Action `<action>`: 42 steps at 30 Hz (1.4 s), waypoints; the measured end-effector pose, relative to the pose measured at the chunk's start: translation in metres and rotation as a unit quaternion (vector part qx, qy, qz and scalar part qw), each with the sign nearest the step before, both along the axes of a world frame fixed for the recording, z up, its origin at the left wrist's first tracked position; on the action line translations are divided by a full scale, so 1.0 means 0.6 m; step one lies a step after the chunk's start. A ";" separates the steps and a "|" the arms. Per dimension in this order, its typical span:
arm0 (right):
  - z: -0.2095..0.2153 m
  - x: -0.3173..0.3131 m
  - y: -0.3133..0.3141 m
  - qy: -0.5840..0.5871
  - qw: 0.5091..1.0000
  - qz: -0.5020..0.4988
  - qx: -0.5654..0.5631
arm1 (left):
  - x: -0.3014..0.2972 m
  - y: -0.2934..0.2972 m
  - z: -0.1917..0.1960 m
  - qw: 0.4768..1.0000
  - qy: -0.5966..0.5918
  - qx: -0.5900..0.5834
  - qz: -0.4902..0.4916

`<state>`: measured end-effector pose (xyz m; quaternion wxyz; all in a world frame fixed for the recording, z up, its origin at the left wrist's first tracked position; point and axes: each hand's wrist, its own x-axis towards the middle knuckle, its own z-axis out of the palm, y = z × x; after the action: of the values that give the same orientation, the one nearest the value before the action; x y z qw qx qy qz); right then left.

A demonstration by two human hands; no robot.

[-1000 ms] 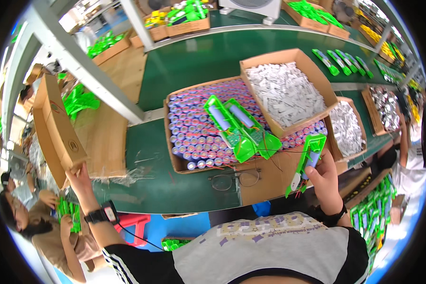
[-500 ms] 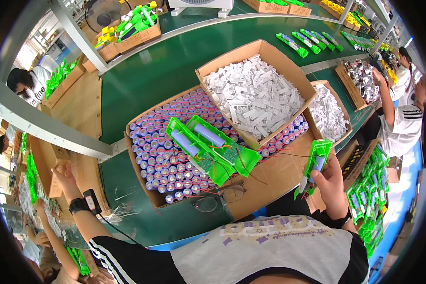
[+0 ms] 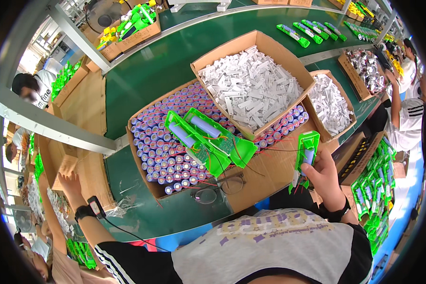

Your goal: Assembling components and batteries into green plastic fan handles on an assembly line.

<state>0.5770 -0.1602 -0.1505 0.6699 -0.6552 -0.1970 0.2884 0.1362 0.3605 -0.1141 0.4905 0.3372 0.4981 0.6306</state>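
My right hand [image 3: 324, 174] grips a green plastic housing [image 3: 307, 146] with a purple battery cell [image 3: 309, 155] and loose wires in it, in front of the boxes. On the left, my left hand [image 3: 71, 183] has its fingers apart and nothing visible in them. Its fingertips are by the edge of a cardboard box [image 3: 56, 154]; whether they touch it I cannot tell. Two green housings [image 3: 217, 161], with purple cells, circuit boards and wires, lie on top of a box of upright battery cells [image 3: 151, 161].
A carton of white plastic strips [image 3: 251, 90] rests partly over the cells, beside a second one [image 3: 331, 102]. Eyeglasses [image 3: 220, 189] lie near the table's front edge. More green housings [image 3: 374, 199] are piled at right. A metal post [image 3: 56, 123] stands at left. Other people work nearby.
The view has shifted slightly. My right hand, still gripping the green housing, is a little further left in the picture. The fingers of my left hand are more spread beside the cardboard box.
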 end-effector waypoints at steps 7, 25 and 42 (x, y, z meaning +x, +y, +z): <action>0.073 -0.033 0.044 -0.250 0.916 0.312 0.033 | 0.151 -0.378 0.052 0.914 0.120 0.387 -0.007; 0.149 0.118 0.267 -0.556 0.764 0.322 -0.057 | 0.320 -0.637 0.020 0.877 -0.042 0.034 -0.477; 0.113 0.128 0.334 -0.578 0.660 0.416 -0.238 | 0.361 -0.594 -0.003 0.850 -0.077 -0.008 -0.521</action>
<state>0.6538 0.0402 -0.0825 0.0522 -0.6768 -0.7214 0.1369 0.3531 0.0038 -0.1157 0.7866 0.4937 0.2153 0.3020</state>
